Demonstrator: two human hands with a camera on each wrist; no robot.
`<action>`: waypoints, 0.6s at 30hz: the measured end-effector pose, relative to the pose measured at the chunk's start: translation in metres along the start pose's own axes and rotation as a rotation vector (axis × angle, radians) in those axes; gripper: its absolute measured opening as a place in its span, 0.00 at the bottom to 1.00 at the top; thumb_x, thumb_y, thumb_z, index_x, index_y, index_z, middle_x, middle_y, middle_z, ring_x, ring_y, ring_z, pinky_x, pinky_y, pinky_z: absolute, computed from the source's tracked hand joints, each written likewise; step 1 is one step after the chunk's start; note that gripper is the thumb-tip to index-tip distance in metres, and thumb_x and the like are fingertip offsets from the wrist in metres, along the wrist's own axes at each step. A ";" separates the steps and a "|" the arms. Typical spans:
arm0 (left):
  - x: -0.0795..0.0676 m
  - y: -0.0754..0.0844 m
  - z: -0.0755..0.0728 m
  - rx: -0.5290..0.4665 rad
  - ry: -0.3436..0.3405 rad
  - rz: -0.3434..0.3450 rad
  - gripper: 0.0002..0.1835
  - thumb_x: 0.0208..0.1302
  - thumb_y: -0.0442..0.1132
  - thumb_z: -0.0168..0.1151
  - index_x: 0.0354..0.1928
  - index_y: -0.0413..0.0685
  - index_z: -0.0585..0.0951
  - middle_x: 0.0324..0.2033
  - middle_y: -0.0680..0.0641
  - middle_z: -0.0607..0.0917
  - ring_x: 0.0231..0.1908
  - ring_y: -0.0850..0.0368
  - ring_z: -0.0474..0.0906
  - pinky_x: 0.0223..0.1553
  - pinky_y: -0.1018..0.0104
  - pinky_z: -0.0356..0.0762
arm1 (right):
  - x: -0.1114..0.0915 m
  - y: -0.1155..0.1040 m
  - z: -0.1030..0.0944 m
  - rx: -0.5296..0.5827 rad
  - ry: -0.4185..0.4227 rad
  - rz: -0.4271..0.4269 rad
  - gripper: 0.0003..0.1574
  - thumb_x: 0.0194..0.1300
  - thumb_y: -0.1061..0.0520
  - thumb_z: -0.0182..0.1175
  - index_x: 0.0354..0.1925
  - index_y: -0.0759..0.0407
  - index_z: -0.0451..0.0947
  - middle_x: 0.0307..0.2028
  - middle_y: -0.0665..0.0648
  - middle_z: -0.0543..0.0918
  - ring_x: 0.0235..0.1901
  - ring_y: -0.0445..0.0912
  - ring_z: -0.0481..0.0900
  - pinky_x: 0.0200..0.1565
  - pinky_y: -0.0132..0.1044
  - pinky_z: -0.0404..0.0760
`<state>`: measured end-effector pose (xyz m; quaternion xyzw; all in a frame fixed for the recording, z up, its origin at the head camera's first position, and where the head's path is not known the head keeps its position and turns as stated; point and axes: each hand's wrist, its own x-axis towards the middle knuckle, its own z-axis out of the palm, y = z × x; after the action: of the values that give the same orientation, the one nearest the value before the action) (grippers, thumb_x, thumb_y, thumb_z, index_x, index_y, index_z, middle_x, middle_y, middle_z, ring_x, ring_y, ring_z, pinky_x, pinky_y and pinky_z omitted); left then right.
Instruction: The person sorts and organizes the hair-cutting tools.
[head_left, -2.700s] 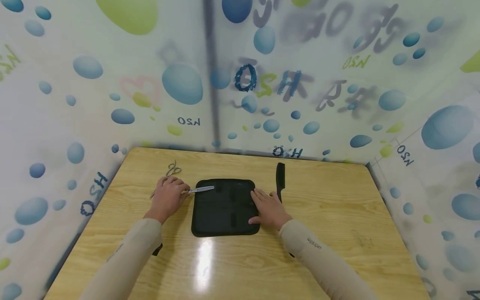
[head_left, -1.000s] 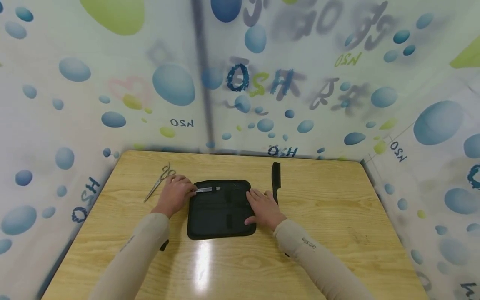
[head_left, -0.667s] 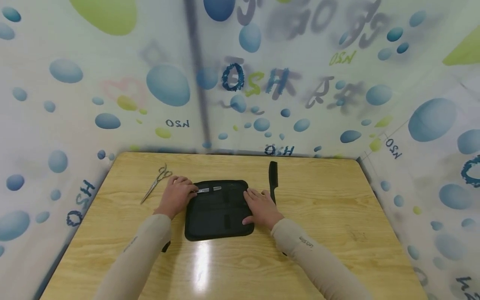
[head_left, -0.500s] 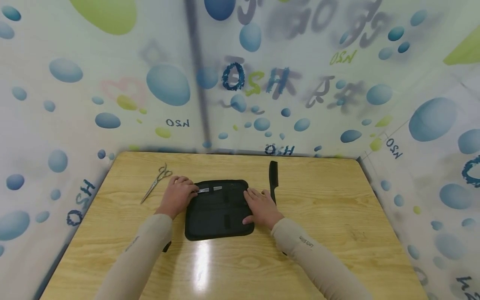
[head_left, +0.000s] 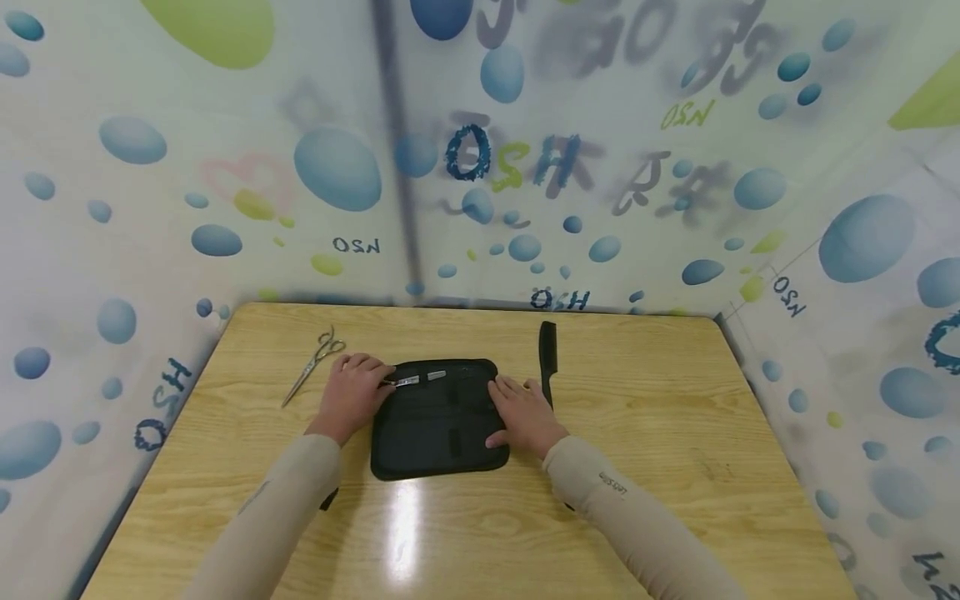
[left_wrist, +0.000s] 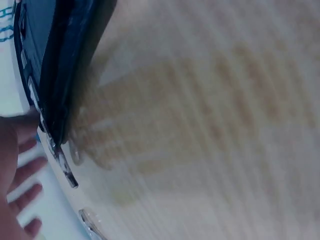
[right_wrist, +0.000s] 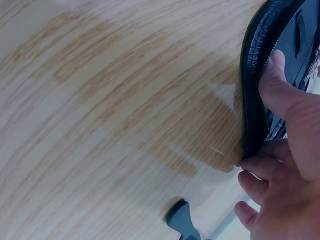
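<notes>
A black zip case [head_left: 427,442] lies spread out on the table, a pair of silver scissors [head_left: 407,381] across its upper left with the blades under a dark strap. My left hand [head_left: 351,393] is at the case's upper left edge and holds the scissors' handle end, which juts past the edge in the left wrist view. At the opposite side my right hand [head_left: 527,417] grips the case's right edge; in the right wrist view its thumb [right_wrist: 276,80] presses inside the zip and a finger lies against the outer edge.
A second pair of scissors [head_left: 311,365] lies on the wooden table [head_left: 637,400], left of the case. A black comb [head_left: 548,350] lies beyond my right hand, its handle end partly hidden. Patterned walls [head_left: 337,167] enclose the table's back and sides.
The left hand has carried the scissors rightward onto the case, and their blades have slid under the strap. Over the last half second only slight shifts show. The right hand keeps its place.
</notes>
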<state>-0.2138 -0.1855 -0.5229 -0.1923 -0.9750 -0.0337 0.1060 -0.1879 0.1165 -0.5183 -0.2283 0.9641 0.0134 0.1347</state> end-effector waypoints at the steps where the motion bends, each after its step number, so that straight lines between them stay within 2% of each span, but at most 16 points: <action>1: -0.002 0.000 -0.001 -0.006 0.006 -0.034 0.16 0.61 0.49 0.68 0.49 0.51 0.85 0.45 0.47 0.87 0.52 0.46 0.78 0.58 0.44 0.69 | 0.000 0.000 0.000 0.002 0.002 0.002 0.62 0.55 0.29 0.63 0.75 0.56 0.54 0.76 0.57 0.56 0.76 0.49 0.54 0.71 0.53 0.55; 5: -0.009 0.003 -0.005 -0.009 -0.030 -0.193 0.21 0.63 0.53 0.65 0.51 0.49 0.83 0.46 0.44 0.88 0.55 0.41 0.76 0.58 0.41 0.66 | -0.001 0.000 -0.002 0.002 0.000 0.007 0.61 0.55 0.29 0.63 0.75 0.56 0.54 0.76 0.57 0.56 0.76 0.48 0.53 0.72 0.53 0.55; 8: -0.013 0.005 -0.005 -0.017 -0.066 -0.279 0.22 0.64 0.56 0.62 0.51 0.48 0.82 0.42 0.43 0.89 0.56 0.39 0.76 0.59 0.40 0.64 | -0.001 0.000 -0.002 0.005 -0.002 0.005 0.61 0.55 0.29 0.63 0.75 0.57 0.54 0.76 0.57 0.55 0.76 0.49 0.53 0.72 0.54 0.54; 13: -0.015 0.009 -0.001 -0.052 -0.032 -0.333 0.21 0.63 0.57 0.63 0.46 0.48 0.84 0.33 0.42 0.89 0.53 0.38 0.78 0.58 0.38 0.63 | 0.000 -0.001 -0.001 0.001 -0.009 0.005 0.61 0.55 0.29 0.63 0.75 0.56 0.54 0.76 0.57 0.55 0.76 0.48 0.53 0.72 0.53 0.55; 18: -0.015 0.014 0.002 -0.066 -0.021 -0.363 0.22 0.63 0.57 0.64 0.46 0.48 0.85 0.33 0.42 0.89 0.51 0.39 0.78 0.59 0.37 0.61 | 0.001 -0.002 -0.001 -0.007 -0.011 0.005 0.61 0.55 0.29 0.63 0.75 0.56 0.54 0.76 0.56 0.55 0.76 0.48 0.53 0.72 0.53 0.55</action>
<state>-0.1954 -0.1784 -0.5282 -0.0169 -0.9931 -0.0823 0.0815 -0.1883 0.1145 -0.5179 -0.2263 0.9639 0.0182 0.1394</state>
